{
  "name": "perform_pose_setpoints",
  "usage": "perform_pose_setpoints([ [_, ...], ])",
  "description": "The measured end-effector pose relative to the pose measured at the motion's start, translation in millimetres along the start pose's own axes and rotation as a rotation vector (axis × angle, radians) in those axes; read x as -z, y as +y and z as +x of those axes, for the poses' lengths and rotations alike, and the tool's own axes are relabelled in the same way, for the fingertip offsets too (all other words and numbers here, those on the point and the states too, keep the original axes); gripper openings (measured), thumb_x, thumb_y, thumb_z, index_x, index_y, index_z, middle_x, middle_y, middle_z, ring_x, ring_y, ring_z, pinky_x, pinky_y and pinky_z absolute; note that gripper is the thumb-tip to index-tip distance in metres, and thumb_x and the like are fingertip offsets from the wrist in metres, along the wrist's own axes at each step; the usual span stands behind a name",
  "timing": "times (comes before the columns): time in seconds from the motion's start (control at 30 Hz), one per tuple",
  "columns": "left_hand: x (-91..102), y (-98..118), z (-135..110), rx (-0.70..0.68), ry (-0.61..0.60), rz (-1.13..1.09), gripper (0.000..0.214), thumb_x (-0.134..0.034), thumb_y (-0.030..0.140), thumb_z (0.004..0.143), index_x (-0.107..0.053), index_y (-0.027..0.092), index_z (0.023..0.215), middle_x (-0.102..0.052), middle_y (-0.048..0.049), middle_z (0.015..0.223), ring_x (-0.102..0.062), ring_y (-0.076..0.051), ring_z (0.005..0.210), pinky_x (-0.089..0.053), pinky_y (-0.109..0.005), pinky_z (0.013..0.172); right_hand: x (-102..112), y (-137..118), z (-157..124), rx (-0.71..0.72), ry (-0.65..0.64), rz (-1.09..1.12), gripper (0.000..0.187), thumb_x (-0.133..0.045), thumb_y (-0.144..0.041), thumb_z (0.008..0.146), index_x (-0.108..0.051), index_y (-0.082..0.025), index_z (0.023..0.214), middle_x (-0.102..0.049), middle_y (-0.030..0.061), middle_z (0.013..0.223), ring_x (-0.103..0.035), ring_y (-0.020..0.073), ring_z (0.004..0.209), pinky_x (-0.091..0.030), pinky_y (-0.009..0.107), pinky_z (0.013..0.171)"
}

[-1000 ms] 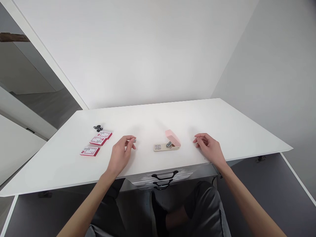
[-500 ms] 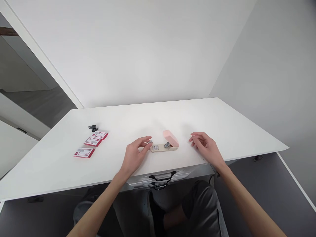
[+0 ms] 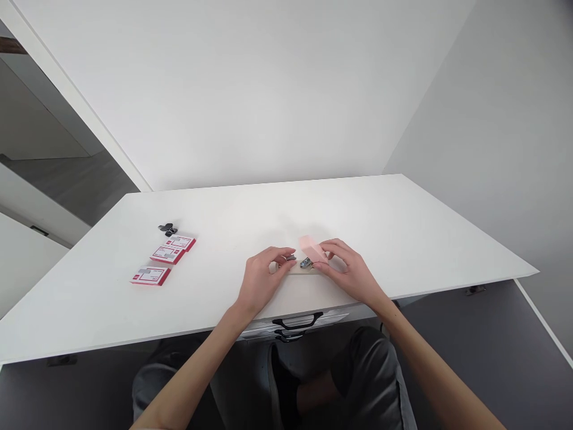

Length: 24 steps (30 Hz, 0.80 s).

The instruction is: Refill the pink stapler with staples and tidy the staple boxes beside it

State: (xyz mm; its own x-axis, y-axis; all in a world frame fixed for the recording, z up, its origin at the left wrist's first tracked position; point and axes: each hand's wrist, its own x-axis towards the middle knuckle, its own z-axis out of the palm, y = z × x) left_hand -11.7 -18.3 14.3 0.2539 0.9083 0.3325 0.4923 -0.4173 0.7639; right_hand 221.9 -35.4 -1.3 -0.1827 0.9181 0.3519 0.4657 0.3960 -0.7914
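A stapler (image 3: 312,249) with a pink top and a cream base lies on the white table, its top tilted up at the right end. Its metal inner part shows between top and base. My right hand (image 3: 351,273) grips the hinge end, fingers behind and thumb in front. Between the thumb and fingertips of my left hand (image 3: 264,278) is a short grey strip of staples (image 3: 290,258), held over the base. That hand hides the base's left end.
Several small red-and-white boxes (image 3: 166,255) lie on the left of the table (image 3: 224,227). Behind them sits a black clip-like object (image 3: 169,229). Drawers with black handles (image 3: 298,322) are below the front edge. A wall (image 3: 268,119) rises behind the table.
My right hand has moved left and taken hold of the stapler's hinge end. My left hand has moved right with the staples, over the base.
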Motion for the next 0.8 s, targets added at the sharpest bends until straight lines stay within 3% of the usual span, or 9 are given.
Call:
perform_pose_setpoints([
  [0.13, -2.6, -1, 0, 0.014, 0.047, 0.001, 0.022, -0.070, 0.038, 0.093, -0.076, 0.028, 0.111, -0.081, 0.0016, 0.094, -0.077, -0.019, 0.088, -0.060, -0.036, 0.092, 2, 4, -1, -0.069, -0.012, 0.051, 0.027, -0.068, -0.050, 0.095, -0.074, -0.030, 0.112, -0.068, 0.0056, 0.105, -0.059, 0.0239, 0.091, -0.050, 0.039, 0.088],
  [0.23, -5.0, -2, 0, -0.026, 0.062, 0.030, 0.022, -0.065, 0.038, 0.097, -0.076, 0.028, 0.112, -0.081, 0.0006, 0.100, -0.076, -0.018, 0.087, -0.060, -0.034, 0.089, 4, 6, -2, -0.112, -0.024, 0.111, 0.028, -0.069, -0.051, 0.095, -0.076, -0.032, 0.114, -0.066, 0.0043, 0.100, -0.058, 0.0230, 0.089, -0.049, 0.039, 0.088],
  [0.57, -18.7, 1, 3, -0.025, -0.042, -0.069, 0.021, -0.062, 0.037, 0.099, -0.076, 0.028, 0.111, -0.078, -0.0022, 0.114, -0.072, -0.022, 0.107, -0.061, -0.033, 0.080, 7, 8, 0, -0.174, -0.057, 0.317, 0.031, -0.072, -0.047, 0.093, -0.075, -0.032, 0.119, -0.072, 0.0048, 0.120, -0.066, 0.0257, 0.108, -0.054, 0.042, 0.098],
  [0.8, -26.4, 4, 5, 0.009, -0.059, -0.084, 0.020, -0.065, 0.039, 0.097, -0.078, 0.029, 0.107, -0.080, -0.0020, 0.111, -0.073, -0.022, 0.098, -0.059, -0.033, 0.072, 7, 6, 1, -0.179, -0.056, 0.338, 0.033, -0.073, -0.048, 0.092, -0.074, -0.030, 0.119, -0.072, 0.0053, 0.122, -0.066, 0.0267, 0.112, -0.056, 0.043, 0.099],
])
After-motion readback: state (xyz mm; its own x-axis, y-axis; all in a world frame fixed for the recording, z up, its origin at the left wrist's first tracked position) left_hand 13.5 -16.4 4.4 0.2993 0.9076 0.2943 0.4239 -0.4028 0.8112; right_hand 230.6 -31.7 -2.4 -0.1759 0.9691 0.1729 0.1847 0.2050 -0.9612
